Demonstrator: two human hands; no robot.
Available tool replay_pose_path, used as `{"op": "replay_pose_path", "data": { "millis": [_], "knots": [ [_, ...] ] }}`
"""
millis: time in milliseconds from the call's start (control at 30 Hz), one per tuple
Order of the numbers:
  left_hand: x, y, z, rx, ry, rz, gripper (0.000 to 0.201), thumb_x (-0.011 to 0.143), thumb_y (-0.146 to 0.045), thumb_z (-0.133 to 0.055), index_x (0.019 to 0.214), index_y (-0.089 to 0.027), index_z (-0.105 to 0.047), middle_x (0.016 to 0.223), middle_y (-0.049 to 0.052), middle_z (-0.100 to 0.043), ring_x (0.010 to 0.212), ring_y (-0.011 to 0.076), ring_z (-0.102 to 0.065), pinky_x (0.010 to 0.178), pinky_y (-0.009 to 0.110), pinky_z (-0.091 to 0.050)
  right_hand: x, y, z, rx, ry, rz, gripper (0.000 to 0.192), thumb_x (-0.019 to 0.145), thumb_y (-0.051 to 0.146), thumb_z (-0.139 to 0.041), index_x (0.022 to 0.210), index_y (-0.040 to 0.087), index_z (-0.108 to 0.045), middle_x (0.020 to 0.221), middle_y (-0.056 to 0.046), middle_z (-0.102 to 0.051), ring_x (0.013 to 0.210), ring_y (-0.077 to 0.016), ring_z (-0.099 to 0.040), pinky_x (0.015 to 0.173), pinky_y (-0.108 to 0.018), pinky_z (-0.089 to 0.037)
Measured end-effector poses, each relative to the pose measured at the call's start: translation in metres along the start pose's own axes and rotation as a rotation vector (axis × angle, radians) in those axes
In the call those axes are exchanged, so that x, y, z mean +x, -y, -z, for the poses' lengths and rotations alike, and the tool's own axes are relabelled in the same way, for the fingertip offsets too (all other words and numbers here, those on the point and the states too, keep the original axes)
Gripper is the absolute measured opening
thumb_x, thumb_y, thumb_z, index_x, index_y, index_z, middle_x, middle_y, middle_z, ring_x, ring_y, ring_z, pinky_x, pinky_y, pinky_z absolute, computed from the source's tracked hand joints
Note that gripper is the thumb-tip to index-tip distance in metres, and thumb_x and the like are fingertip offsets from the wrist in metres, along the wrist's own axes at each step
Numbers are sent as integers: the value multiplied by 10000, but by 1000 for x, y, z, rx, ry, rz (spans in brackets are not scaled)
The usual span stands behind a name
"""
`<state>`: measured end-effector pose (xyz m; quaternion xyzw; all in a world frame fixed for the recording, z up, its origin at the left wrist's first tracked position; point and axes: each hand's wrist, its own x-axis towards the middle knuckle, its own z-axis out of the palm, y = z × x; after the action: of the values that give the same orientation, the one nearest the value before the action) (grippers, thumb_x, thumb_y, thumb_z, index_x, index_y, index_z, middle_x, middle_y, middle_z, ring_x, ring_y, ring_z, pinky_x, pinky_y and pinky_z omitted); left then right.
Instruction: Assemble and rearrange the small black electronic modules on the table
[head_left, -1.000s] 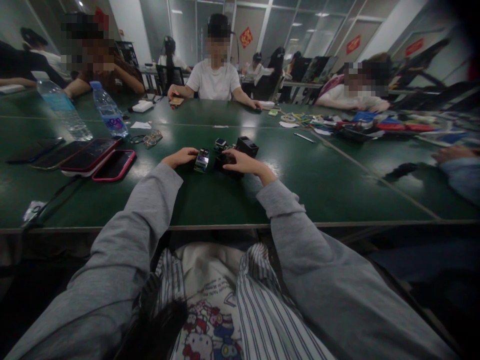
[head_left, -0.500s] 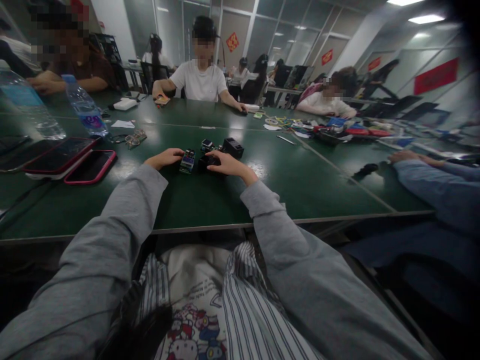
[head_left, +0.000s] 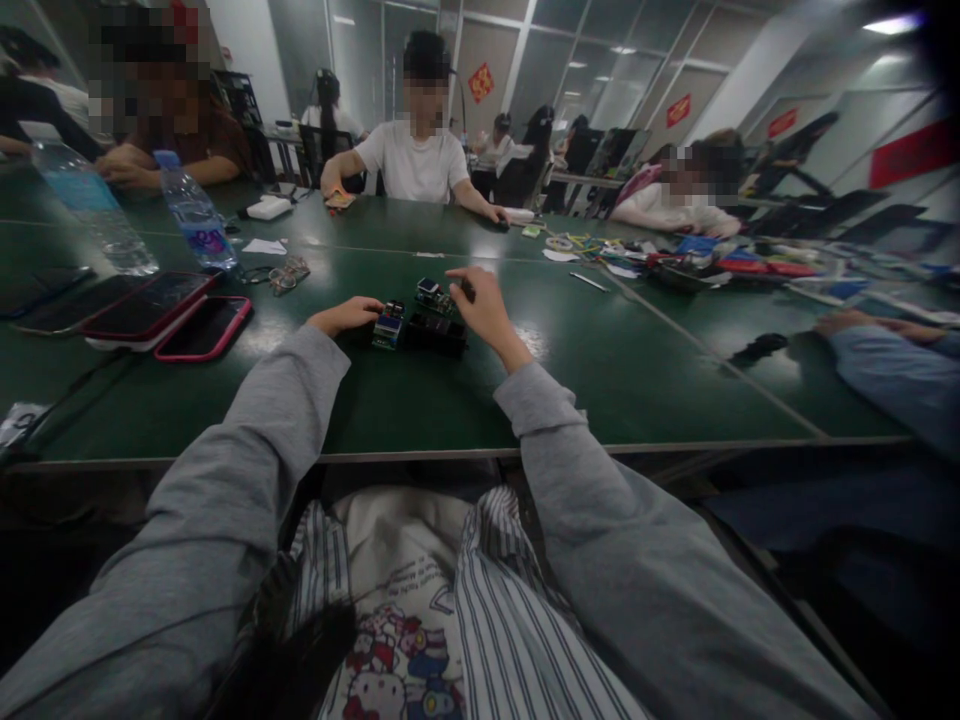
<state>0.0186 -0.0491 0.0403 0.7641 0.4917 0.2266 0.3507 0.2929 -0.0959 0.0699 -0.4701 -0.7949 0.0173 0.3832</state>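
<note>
Head view: the left hand (head_left: 346,316) lies low on the green tabletop (head_left: 420,400), fingers curled loosely, its fingertips touching a small blue-faced block (head_left: 388,327); whether it truly grips the block cannot be told. The right hand (head_left: 484,305) is lifted just above the surface, its fingers pinched closed on a small dark piece (head_left: 466,289). Between and beneath the two hands sits a low black box (head_left: 437,334), touching or just beside the blue-faced block, with another small module (head_left: 429,290) a little farther back. This cluster lies near the middle of the tabletop, well back from the near edge, with bare green surface in front of it and to its right.

To the left, two phones in red cases (head_left: 169,315) lie side by side, well apart from the hands. Beyond them stand two water bottles (head_left: 193,212), and a pair of glasses (head_left: 287,275) rests near the seam where the next tabletop joins. On the right, another person's blue sleeve (head_left: 892,375) rests on the tabletop near its corner. Coloured clutter (head_left: 697,262) is spread across the far right.
</note>
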Motion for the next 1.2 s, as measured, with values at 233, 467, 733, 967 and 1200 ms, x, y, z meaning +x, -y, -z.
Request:
{"op": "replay_pose_path", "data": {
  "millis": [233, 467, 733, 967, 1200],
  "knots": [
    [2, 6, -1, 22, 7, -16, 432, 741, -247, -555, 1128, -103, -682, 1091, 112, -714, 1030, 239, -635, 947, 375, -477, -5, -31, -8, -253, 223, -153, 400, 965, 406, -466, 1274, 178, -579, 1395, -149, -531, 1312, -343, -465, 1054, -575, -405],
    [2, 4, 0, 56, 27, -25, 439, 758, -242, -559, 1160, -105, -669, 1154, 109, -699, 1069, 235, -625, 974, 359, -466, -1, -30, -8, -248, 122, -94, 361, 980, 405, -423, 1170, 189, -640, 1232, -134, -641, 1198, -310, -557, 1012, -519, -453],
    [1, 0, 0, 39, 13, -37, 370, 756, -218, -583, 1093, -120, -702, 1052, 89, -730, 1052, 252, -626, 976, 372, -459, 3, -45, -25, -61, 288, -111, 520, 988, 569, -332, 1216, 199, -617, 1412, -120, -533, 1333, -284, -473, 1099, -518, -383],
    [-1, 0, -1, 28, 2, -26, 401, 733, -229, -586, 1100, -109, -696, 1075, 109, -722, 1034, 251, -633, 944, 371, -472, -1, -41, -25, -12, 291, -61, 526, 999, 556, -310, 1147, 172, -638, 1309, -141, -581, 1272, -255, -519, 1104, -455, -389],
    [-2, -5, 0, 61, 19, -28, 406, 712, -195, -558, 1074, -80, -701, 1094, 124, -713, 1064, 256, -625, 976, 376, -453, -3, -30, -21, -9, 282, -53, 447, 997, 507, -369, 1078, 171, -652, 1234, -130, -558, 1165, -251, -569, 1085, -433, -416]
  ]
}}
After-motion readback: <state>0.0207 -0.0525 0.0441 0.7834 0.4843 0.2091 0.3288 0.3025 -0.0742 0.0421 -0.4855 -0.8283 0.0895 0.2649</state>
